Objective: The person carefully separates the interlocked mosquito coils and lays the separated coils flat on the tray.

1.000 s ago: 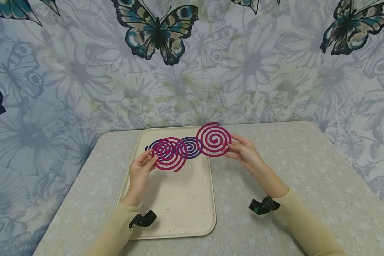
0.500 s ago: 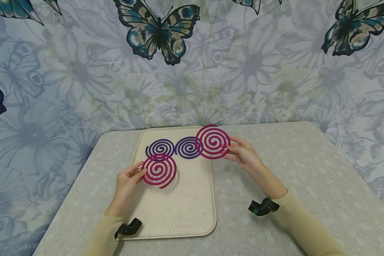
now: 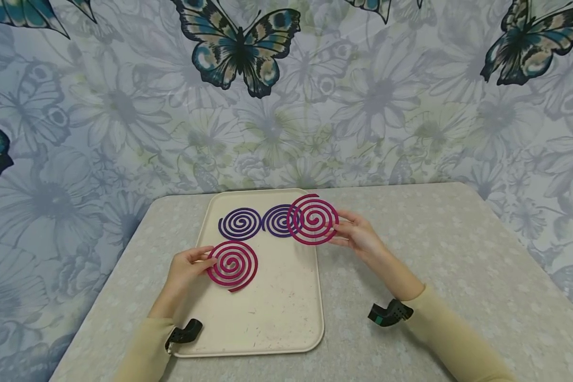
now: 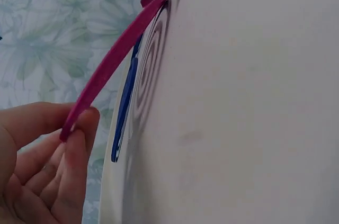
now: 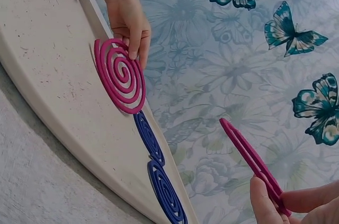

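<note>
My left hand [image 3: 183, 273] pinches the left edge of a magenta mosquito coil [image 3: 231, 263] between thumb and fingers. In the left wrist view this coil [image 4: 114, 62] is tilted, its far edge close over the cream tray [image 3: 286, 302]; whether it touches is unclear. A second magenta mosquito coil [image 3: 314, 218] hangs above the tray's right edge, its right side pinched by my right hand [image 3: 363, 236]. Flat at the tray's far end lie two purple coils, a left one [image 3: 241, 223] and a right one [image 3: 283, 220], the latter partly covered by the raised magenta coil.
Small reddish crumbs [image 3: 293, 294] are scattered on the tray's near half. The tray lies on a grey patterned table [image 3: 410, 223]. Behind the table hangs a butterfly-print backdrop [image 3: 315, 106]. Each wrist wears a black camera device, left [image 3: 185, 334] and right [image 3: 389, 313].
My left hand has carried its magenta coil left, towards me and lower, uncovering the left purple coil. The right hand with its coil has drifted slightly left and down.
</note>
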The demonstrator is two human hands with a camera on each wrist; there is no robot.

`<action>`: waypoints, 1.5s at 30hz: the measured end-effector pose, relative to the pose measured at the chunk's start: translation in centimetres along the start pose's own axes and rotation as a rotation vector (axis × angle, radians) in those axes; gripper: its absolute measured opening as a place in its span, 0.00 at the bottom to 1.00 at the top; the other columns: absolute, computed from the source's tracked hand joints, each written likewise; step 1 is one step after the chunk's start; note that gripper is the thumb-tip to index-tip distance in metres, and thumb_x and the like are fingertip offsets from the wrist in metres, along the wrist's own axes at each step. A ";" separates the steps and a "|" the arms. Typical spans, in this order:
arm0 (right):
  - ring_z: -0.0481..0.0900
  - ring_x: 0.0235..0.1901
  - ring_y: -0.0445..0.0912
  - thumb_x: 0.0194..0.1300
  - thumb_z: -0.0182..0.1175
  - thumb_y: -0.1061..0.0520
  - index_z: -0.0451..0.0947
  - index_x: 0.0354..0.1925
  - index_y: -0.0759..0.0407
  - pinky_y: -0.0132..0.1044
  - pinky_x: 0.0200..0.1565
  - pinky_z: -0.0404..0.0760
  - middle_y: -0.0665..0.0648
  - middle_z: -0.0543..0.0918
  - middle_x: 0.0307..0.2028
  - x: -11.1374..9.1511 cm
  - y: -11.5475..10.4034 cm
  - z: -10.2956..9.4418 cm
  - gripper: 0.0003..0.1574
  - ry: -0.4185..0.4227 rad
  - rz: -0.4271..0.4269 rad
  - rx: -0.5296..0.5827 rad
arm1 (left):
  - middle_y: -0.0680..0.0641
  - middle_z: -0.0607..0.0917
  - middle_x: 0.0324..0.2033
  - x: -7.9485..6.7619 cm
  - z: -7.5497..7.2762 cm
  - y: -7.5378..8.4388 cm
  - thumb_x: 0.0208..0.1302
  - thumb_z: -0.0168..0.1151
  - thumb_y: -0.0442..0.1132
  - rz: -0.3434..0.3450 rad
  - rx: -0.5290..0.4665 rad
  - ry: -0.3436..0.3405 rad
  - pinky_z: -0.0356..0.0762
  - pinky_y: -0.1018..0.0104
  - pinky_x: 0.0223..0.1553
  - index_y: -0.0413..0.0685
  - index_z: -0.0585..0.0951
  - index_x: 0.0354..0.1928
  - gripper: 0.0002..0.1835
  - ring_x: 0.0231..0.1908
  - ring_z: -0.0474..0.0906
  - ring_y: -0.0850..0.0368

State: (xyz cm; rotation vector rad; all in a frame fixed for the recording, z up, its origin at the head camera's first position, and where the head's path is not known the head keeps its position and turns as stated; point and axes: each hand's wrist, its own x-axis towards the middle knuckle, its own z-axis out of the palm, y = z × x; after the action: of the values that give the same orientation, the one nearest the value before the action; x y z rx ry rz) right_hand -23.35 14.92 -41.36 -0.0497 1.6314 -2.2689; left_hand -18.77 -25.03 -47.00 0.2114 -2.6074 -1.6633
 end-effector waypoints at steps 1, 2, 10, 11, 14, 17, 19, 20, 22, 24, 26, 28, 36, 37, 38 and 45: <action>0.85 0.36 0.40 0.70 0.46 0.69 0.54 0.69 0.70 0.36 0.39 0.86 0.48 0.85 0.35 0.0 0.1 0.1 0.31 0.002 -0.001 0.000 | 0.52 0.86 0.29 0.0 0.0 -0.1 0.59 0.66 0.36 0.013 0.043 0.017 0.80 0.79 0.31 0.33 0.77 0.56 0.23 0.27 0.77 0.77; 0.85 0.36 0.40 0.70 0.46 0.70 0.54 0.69 0.71 0.36 0.39 0.86 0.48 0.85 0.35 0.0 0.3 0.1 0.31 -0.001 -0.005 -0.001 | 0.48 0.87 0.30 0.0 -0.1 -0.1 0.59 0.67 0.37 0.027 0.084 0.037 0.79 0.80 0.30 0.33 0.78 0.54 0.22 0.26 0.76 0.78; 0.85 0.33 0.39 0.69 0.48 0.69 0.55 0.68 0.71 0.36 0.39 0.86 0.48 0.85 0.35 0.3 1.6 0.7 0.31 -0.006 0.005 -0.052 | 0.34 0.87 0.37 -0.1 -0.5 -0.1 0.66 0.58 0.37 0.026 0.080 0.174 0.80 0.78 0.28 0.30 0.81 0.49 0.16 0.23 0.79 0.74; 0.85 0.33 0.39 0.69 0.48 0.69 0.55 0.68 0.70 0.36 0.39 0.86 0.48 0.85 0.35 0.4 1.8 0.8 0.31 -0.011 0.007 -0.057 | 0.34 0.87 0.37 -0.2 -0.5 0.0 0.66 0.58 0.36 0.027 0.063 0.181 0.80 0.78 0.28 0.30 0.81 0.49 0.16 0.23 0.80 0.73; 0.85 0.33 0.39 0.69 0.48 0.69 0.56 0.69 0.70 0.37 0.40 0.86 0.48 0.85 0.35 0.6 2.6 1.2 0.31 -0.032 0.021 -0.075 | 0.33 0.87 0.36 -0.2 -0.5 0.0 0.67 0.57 0.35 0.037 0.013 0.183 0.81 0.78 0.29 0.28 0.79 0.50 0.16 0.23 0.82 0.73; 0.85 0.34 0.39 0.69 0.48 0.69 0.56 0.69 0.71 0.39 0.42 0.85 0.51 0.86 0.37 0.7 3.6 1.6 0.32 -0.062 0.025 -0.100 | 0.37 0.88 0.33 -0.2 -0.4 0.0 0.66 0.56 0.33 0.046 -0.051 0.166 0.81 0.78 0.29 0.26 0.78 0.51 0.17 0.22 0.82 0.73; 0.85 0.34 0.39 0.69 0.48 0.69 0.56 0.68 0.72 0.39 0.42 0.85 0.52 0.86 0.37 0.7 4.2 1.9 0.32 -0.080 0.028 -0.114 | 0.41 0.89 0.32 0.0 -0.3 -0.1 0.66 0.57 0.33 0.044 -0.086 0.152 0.81 0.78 0.30 0.25 0.77 0.52 0.17 0.22 0.82 0.73; 0.85 0.34 0.39 0.68 0.48 0.70 0.55 0.68 0.72 0.39 0.41 0.86 0.52 0.86 0.37 0.8 4.6 2.0 0.32 -0.088 0.028 -0.120 | 0.43 0.89 0.31 0.0 -0.3 -0.1 0.66 0.57 0.32 0.040 -0.099 0.147 0.82 0.78 0.30 0.25 0.76 0.52 0.17 0.22 0.82 0.73; 0.85 0.33 0.39 0.68 0.48 0.70 0.55 0.68 0.73 0.39 0.40 0.86 0.53 0.86 0.37 0.8 5.2 2.2 0.32 -0.101 0.032 -0.124 | 0.45 0.89 0.30 0.1 -0.2 -0.1 0.66 0.58 0.33 0.035 -0.114 0.141 0.82 0.78 0.31 0.25 0.76 0.53 0.18 0.23 0.82 0.72; 0.85 0.32 0.39 0.67 0.48 0.71 0.56 0.67 0.74 0.39 0.39 0.86 0.51 0.85 0.35 0.8 5.7 2.4 0.32 -0.108 0.036 -0.126 | 0.44 0.89 0.31 0.1 -0.1 -0.1 0.66 0.58 0.34 0.037 -0.111 0.139 0.82 0.77 0.31 0.26 0.76 0.53 0.18 0.23 0.82 0.72; 0.85 0.31 0.39 0.67 0.48 0.72 0.56 0.67 0.76 0.39 0.38 0.86 0.51 0.85 0.34 0.7 6.2 2.6 0.31 -0.120 0.035 -0.127 | 0.44 0.89 0.31 0.0 0.0 0.0 0.66 0.58 0.33 0.046 -0.105 0.140 0.82 0.77 0.31 0.26 0.76 0.53 0.18 0.23 0.82 0.72; 0.85 0.30 0.39 0.66 0.48 0.73 0.56 0.67 0.76 0.39 0.38 0.86 0.51 0.85 0.33 0.7 6.6 2.8 0.31 -0.131 0.033 -0.131 | 0.43 0.89 0.31 -0.1 0.1 0.0 0.65 0.58 0.33 0.060 -0.101 0.143 0.82 0.77 0.31 0.26 0.76 0.52 0.18 0.23 0.82 0.72; 0.84 0.27 0.38 0.66 0.47 0.74 0.56 0.65 0.79 0.35 0.35 0.86 0.64 0.85 0.39 0.5 7.8 3.5 0.30 -0.143 0.021 -0.192 | 0.61 0.87 0.24 -0.1 0.3 0.0 0.64 0.58 0.31 0.089 -0.143 0.140 0.83 0.75 0.30 0.26 0.76 0.52 0.17 0.24 0.84 0.69; 0.84 0.28 0.38 0.66 0.47 0.74 0.56 0.65 0.80 0.34 0.35 0.86 0.69 0.84 0.42 0.5 7.8 3.5 0.30 -0.143 0.023 -0.200 | 0.64 0.87 0.23 -0.1 0.4 0.1 0.64 0.58 0.31 0.086 -0.147 0.138 0.83 0.75 0.30 0.26 0.77 0.52 0.17 0.24 0.84 0.68; 0.84 0.28 0.38 0.66 0.47 0.74 0.56 0.65 0.79 0.34 0.35 0.86 0.72 0.83 0.44 0.5 7.9 3.6 0.30 -0.138 0.030 -0.206 | 0.66 0.86 0.22 -0.1 0.4 0.1 0.64 0.58 0.31 0.086 -0.146 0.135 0.83 0.75 0.30 0.26 0.76 0.52 0.17 0.24 0.84 0.68; 0.82 0.32 0.36 0.66 0.50 0.70 0.58 0.63 0.82 0.34 0.43 0.85 0.78 0.75 0.53 0.5 8.0 3.8 0.30 -0.141 0.036 -0.301 | 0.59 0.88 0.25 -0.1 0.5 0.2 0.64 0.59 0.30 0.075 -0.152 0.129 0.83 0.75 0.30 0.26 0.76 0.52 0.17 0.24 0.85 0.65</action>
State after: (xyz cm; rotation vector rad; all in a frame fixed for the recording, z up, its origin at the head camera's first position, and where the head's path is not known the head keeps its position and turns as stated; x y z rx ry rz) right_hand -20.90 9.12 -47.53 -0.2450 1.8643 -1.9288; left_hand -18.72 -24.43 -47.01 0.2046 -2.3548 -1.7508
